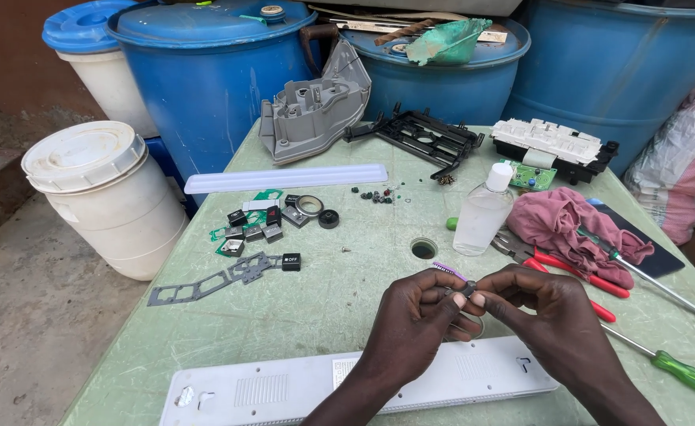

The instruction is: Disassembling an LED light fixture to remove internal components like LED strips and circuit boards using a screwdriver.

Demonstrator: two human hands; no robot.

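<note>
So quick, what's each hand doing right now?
Left hand: fingers closed, pinching a small dark part.
Right hand: fingers closed, pinching the same part.

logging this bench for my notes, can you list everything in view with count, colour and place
small dark plastic part: 1, black, pinched between both hands' fingertips
long flat plastic panel: 1, white, near table edge under the wrists
thin flat gasket: 1, grey, left of centre
small square buttons: several, black and grey, left of centre
long plastic strip: 1, white, behind the buttons
clear plastic bottle: 1, white cap, centre right
crumpled cloth: 1, pink, right
pliers: 1, red handles, under the cloth
screwdriver: 1, green handle, right edge
plastic drums: 3 at least, blue, behind the green plastic table
lidded bucket: 1, white, floor at left
left hand: 1, centre front
right hand: 1, centre front
</note>
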